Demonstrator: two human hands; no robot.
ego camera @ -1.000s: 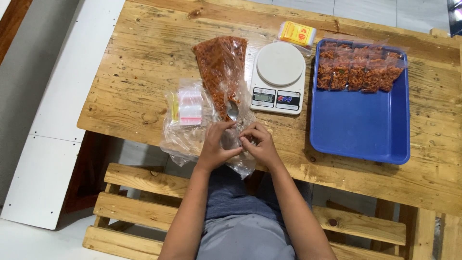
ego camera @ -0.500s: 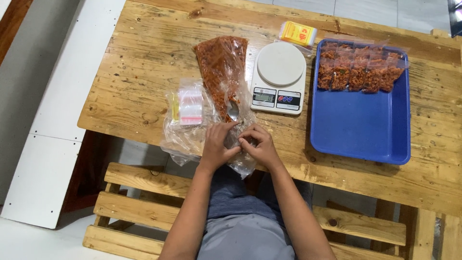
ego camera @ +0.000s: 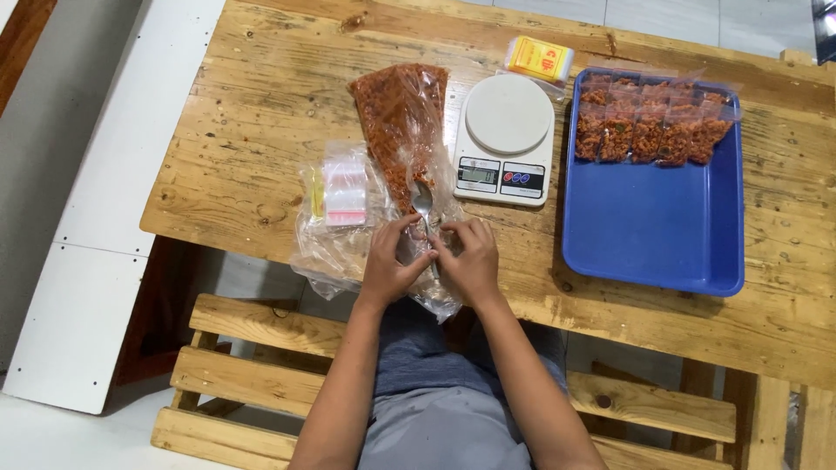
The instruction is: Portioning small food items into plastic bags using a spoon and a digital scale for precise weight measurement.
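Note:
My left hand (ego camera: 390,263) and my right hand (ego camera: 471,261) meet fingertip to fingertip at the table's near edge, pinching a small clear pouch (ego camera: 430,246) that is mostly hidden by the fingers. They are over the loose mouth of a large clear bag (ego camera: 397,113) filled with reddish-orange crumbly food. A metal spoon (ego camera: 422,203) lies in that bag, its bowl just beyond my fingers. A stack of empty small zip pouches (ego camera: 345,193) lies in plastic wrap left of my left hand.
A white digital kitchen scale (ego camera: 506,137) stands right of the big bag, with a yellow box (ego camera: 540,59) behind it. A blue tray (ego camera: 653,231) at the right holds several filled pouches (ego camera: 649,130) along its far side. Wooden table (ego camera: 252,113), slatted bench (ego camera: 252,344) below.
My right hand has shifted left and slightly forward, closing against my left hand's fingers near the spoon. Everything on the table stays in place.

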